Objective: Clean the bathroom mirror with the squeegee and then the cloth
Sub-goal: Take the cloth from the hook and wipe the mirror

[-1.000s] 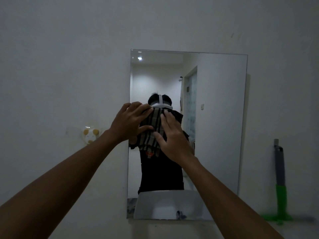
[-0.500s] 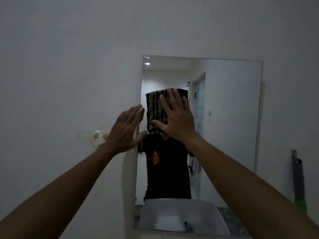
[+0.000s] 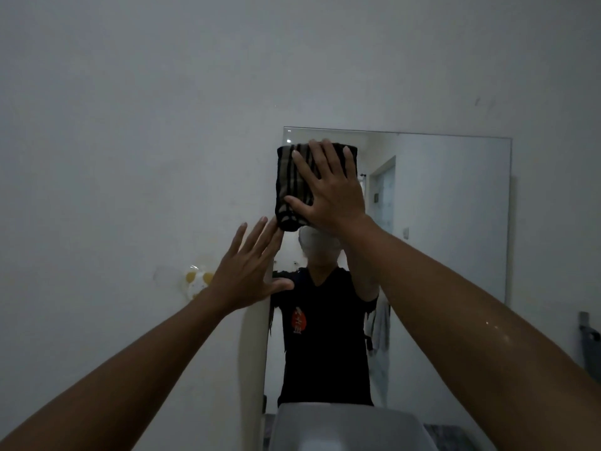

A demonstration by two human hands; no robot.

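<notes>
A person's right hand (image 3: 328, 187), fingers spread and palm flat, presses a folded dark striped cloth (image 3: 294, 187) against the bathroom mirror (image 3: 455, 206) near its top left corner, the cloth's upper edge just below the mirror's top edge. The left hand (image 3: 248, 271), also open with fingers fanned and gripping nothing, rests at the mirror's left edge below the cloth, its fingertips reaching close to the cloth's lower corner and its thumb lying over the glass. Both bare forearms stretch up from the lower corners of the view. The glass reflects a figure in a dark shirt and a white basin (image 3: 344, 428) at the mirror's bottom edge. On the pale wall (image 3: 162, 125) to the left of the mirror hangs a small yellow and white fixture (image 3: 195, 281). At the far right, beside the mirror's lower right corner, the grey handle of the squeegee (image 3: 588, 340) stands against the wall, apart from both hands.
</notes>
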